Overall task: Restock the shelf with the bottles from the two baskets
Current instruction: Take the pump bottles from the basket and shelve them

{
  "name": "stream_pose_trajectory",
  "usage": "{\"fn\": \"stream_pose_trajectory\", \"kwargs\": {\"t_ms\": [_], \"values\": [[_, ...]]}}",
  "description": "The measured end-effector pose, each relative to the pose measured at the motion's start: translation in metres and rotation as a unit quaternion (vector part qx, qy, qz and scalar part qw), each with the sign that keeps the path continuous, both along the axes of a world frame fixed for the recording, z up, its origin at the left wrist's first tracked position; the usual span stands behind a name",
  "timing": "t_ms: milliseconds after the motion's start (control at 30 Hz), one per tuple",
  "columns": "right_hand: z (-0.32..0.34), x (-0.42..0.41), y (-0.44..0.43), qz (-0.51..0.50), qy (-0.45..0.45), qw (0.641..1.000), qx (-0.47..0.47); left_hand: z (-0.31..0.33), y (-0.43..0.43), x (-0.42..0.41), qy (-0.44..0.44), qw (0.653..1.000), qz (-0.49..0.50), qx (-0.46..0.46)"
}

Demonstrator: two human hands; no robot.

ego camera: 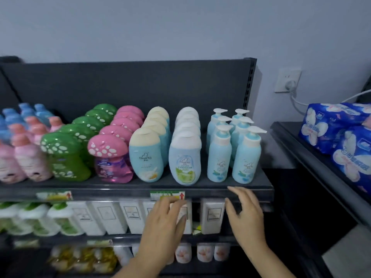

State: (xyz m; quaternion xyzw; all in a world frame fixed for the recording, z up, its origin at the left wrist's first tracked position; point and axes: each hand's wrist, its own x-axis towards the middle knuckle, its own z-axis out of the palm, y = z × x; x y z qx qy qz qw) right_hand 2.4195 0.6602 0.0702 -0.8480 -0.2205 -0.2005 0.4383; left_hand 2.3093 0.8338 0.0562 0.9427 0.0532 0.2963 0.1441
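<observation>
The left hand [163, 223] and right hand [246, 215] hover just below the shelf [128, 190] lip, fingers loose and spread, grasping nothing. The bottles [184, 155] stand upright in rows on the top tier, with pump bottles [219, 155] at its right end.

A plain, pale grey-blue wall [180, 27] fills the upper view; a white socket [285, 75] on it holds a plug [290, 85], its white cable [296, 104] trailing rightward; a second dark rack [313, 159] at the right carries blue packets [331, 125].
</observation>
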Motion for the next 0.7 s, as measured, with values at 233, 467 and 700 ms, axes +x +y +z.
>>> {"fn": "stream_pose_trajectory", "kwargs": {"t_ms": [233, 467, 700], "values": [[0.022, -0.063, 0.107, 0.110, -0.044, 0.991, -0.058, 0.017, 0.143, -0.132, 0.028, 0.975, 0.193, 0.110], [0.030, -0.182, 0.252, 0.281, -0.009, 0.953, -0.113, 0.020, 0.260, -0.346, 0.059, 0.912, 0.399, 0.082], [0.015, -0.321, 0.390, 0.460, 0.016, 0.865, -0.199, 0.011, 0.312, -0.528, 0.130, 0.842, 0.523, 0.033]]}}
